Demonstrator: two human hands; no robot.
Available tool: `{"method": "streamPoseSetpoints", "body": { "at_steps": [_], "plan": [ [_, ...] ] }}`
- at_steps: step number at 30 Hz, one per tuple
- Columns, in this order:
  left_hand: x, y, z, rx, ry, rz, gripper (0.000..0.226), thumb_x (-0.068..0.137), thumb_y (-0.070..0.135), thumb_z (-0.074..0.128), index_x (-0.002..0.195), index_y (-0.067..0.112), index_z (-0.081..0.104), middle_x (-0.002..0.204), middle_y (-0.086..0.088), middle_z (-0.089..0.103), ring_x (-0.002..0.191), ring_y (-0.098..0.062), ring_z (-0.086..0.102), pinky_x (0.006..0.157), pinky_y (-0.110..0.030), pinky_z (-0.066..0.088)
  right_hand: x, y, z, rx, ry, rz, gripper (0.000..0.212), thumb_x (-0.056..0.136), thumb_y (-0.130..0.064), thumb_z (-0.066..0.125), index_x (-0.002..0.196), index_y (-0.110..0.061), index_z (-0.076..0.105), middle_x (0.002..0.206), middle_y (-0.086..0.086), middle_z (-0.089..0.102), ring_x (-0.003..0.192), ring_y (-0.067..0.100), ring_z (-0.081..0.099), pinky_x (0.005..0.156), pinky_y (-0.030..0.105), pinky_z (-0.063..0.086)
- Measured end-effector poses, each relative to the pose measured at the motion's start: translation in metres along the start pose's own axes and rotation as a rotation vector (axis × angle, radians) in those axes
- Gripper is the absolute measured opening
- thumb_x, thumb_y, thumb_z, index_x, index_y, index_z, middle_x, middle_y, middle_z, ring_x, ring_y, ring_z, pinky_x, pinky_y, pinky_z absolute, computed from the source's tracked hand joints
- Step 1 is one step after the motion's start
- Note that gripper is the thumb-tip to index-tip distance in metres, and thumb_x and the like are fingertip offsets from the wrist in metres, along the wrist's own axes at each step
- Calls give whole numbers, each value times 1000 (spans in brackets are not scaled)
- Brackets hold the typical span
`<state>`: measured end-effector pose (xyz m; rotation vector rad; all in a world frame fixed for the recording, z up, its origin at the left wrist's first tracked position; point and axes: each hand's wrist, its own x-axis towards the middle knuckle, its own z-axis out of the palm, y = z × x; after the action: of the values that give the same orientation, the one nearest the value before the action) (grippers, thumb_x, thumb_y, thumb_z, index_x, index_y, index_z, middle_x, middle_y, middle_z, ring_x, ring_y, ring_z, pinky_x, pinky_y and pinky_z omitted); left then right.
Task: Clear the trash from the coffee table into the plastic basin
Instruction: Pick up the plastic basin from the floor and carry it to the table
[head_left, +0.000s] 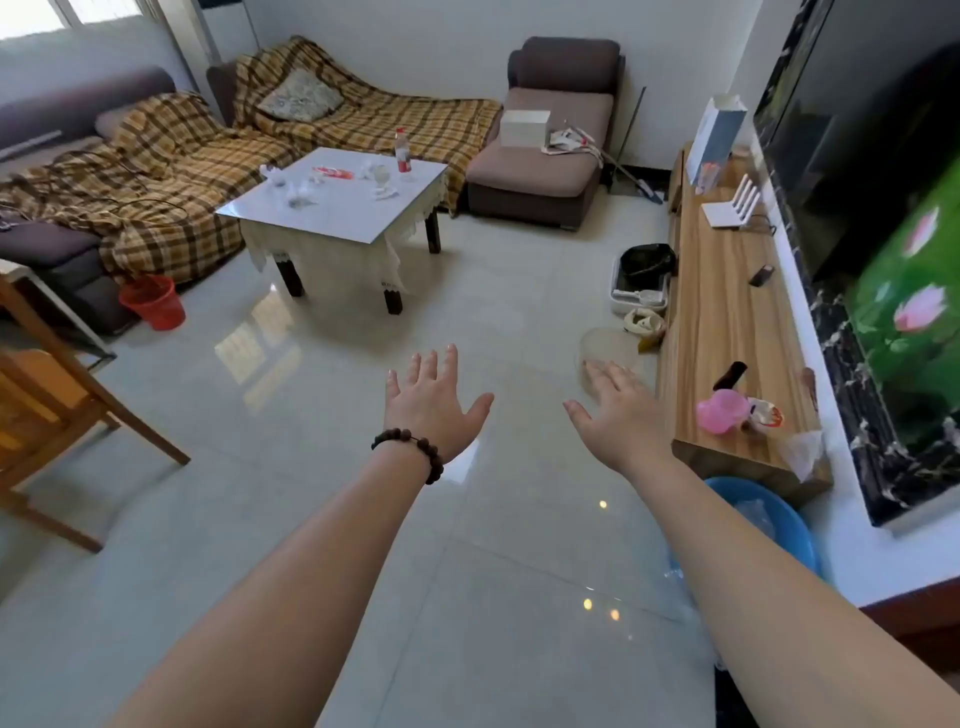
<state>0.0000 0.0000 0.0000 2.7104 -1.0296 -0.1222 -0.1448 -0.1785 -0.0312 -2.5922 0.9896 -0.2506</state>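
The white coffee table (343, 218) stands across the room, far from both hands. On it lie crumpled white tissues (298, 195), a red-and-white wrapper (332, 172), a clear cup (382, 176) and a plastic bottle (402, 153) with a red label. A blue plastic basin (779, 525) sits on the floor at the right, partly hidden by my right forearm. My left hand (434, 402), with a bead bracelet at the wrist, is stretched out open over the floor. My right hand (621, 410) is also open and holds nothing.
A wooden TV bench (727, 332) runs along the right, with a clear basin (608, 353) and a litter box (641, 280) beside it. A red bucket (153, 301) stands by the plaid-covered sofa (171, 171). A wooden chair (57, 395) is at the left.
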Motion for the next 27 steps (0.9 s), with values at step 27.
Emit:
{"method": "streamPoseSetpoints", "body": {
  "at_steps": [27],
  "plan": [
    [332,99,116,20,-173,146,83,87,66,28,154,22,6,163,-6,16,150,-23,9,119,-48,4,280,133,1,-11,-82,276,61,94,-45,43,147,-17,29,158,10,21,146,25,15,117,40,15]
  ]
}}
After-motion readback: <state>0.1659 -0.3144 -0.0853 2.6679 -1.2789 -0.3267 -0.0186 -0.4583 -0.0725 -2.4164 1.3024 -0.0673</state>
